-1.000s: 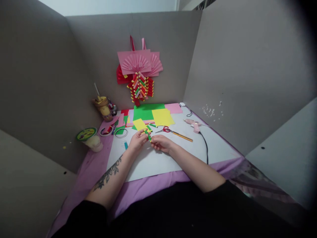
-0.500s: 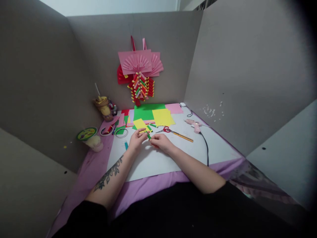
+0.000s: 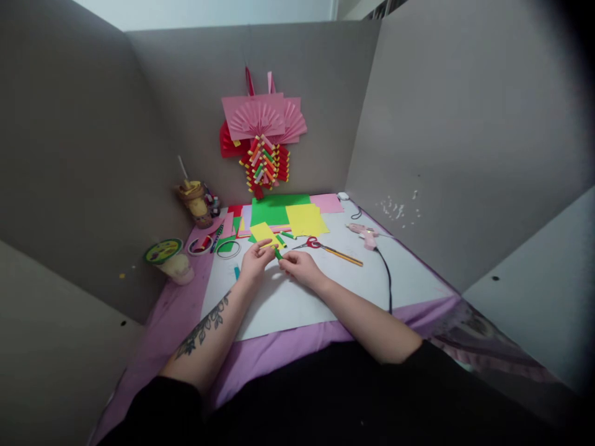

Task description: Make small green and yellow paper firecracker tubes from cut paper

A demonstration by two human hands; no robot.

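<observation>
Between my two hands is a small green paper roll (image 3: 277, 254), tilted over the white sheet. My left hand (image 3: 256, 259) pinches its upper end, with some fingers stretched out above it. The thumb and fingertips of my right hand (image 3: 300, 266) close on the roll's lower end. Just beyond my hands lie a yellow paper sheet (image 3: 263, 233) and two more green rolls with yellow ends, one of them this green roll (image 3: 289, 235). Red-handled scissors (image 3: 312, 243) rest to the right of them, beside an orange utility knife (image 3: 343, 255).
A pink glue gun (image 3: 365, 234) with a black cord lies at the right. Coloured paper (image 3: 269, 212) is stacked at the back, below hanging paper firecracker decorations (image 3: 263, 124). At the left stand a lidded cup (image 3: 176, 266) and another cup (image 3: 198, 201), near tape rolls (image 3: 229, 249).
The green roll has turned and shifted slightly between my fingertips. Both hands stay in nearly the same place.
</observation>
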